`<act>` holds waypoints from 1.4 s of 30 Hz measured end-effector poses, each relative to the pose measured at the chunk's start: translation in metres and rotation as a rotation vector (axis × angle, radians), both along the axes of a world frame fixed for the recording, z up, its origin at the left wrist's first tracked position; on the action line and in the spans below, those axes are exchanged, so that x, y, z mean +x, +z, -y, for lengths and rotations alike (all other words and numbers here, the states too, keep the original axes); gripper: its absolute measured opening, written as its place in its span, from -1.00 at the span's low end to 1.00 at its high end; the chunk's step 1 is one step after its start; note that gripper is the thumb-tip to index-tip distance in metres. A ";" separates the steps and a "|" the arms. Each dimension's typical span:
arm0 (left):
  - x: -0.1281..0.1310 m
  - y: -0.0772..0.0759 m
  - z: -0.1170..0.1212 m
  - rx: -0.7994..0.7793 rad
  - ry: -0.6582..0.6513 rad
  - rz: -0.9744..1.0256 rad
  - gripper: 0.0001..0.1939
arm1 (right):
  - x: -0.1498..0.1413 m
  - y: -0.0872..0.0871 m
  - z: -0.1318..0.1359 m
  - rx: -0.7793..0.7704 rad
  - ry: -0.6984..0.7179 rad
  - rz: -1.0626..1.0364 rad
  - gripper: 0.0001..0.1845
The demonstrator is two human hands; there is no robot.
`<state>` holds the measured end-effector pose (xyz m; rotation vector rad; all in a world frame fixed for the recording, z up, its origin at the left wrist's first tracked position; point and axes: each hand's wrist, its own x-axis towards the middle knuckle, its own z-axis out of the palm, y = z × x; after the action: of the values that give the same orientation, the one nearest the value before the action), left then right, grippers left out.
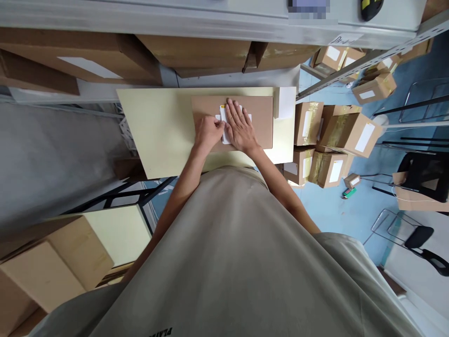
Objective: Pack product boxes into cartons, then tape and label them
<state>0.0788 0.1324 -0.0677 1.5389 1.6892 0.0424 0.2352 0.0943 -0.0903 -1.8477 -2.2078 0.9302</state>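
Note:
A flat brown cardboard box [261, 126] lies on a pale yellow board in front of me. On its top is a white label [226, 136] with a small yellow patch at its upper corner, partly hidden by my hands. My right hand [240, 127] is spread flat over the label, fingers stretched out, pressing on it. My left hand [207, 133] is closed in a pinch at the label's left edge, thumb and forefinger together. The exact grip is partly hidden. Another white piece shows at either side of the label, beneath it.
The pale yellow board [157, 126] holds a small white box [286, 103] at its right end. Behind stands a metal shelf [210, 23] with large cartons [206, 51]. Labelled cartons [345, 133] are stacked to the right on the blue floor. A large carton [66, 257] stands at lower left.

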 end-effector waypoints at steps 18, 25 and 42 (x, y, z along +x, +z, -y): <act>-0.005 -0.003 0.002 0.029 -0.096 -0.025 -0.69 | -0.002 0.009 0.044 -0.020 0.043 -0.020 -0.19; -0.008 -0.006 0.005 0.008 -0.087 -0.008 -0.61 | -0.006 0.009 0.019 -0.006 0.013 -0.028 -0.23; -0.022 -0.009 0.015 0.031 -0.109 0.114 -0.67 | -0.026 0.019 0.091 -0.048 0.100 0.084 -0.12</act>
<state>0.0573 0.1177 -0.0768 1.6184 1.5203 0.0977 0.2090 0.0029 -0.0711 -1.8437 -2.3676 0.9476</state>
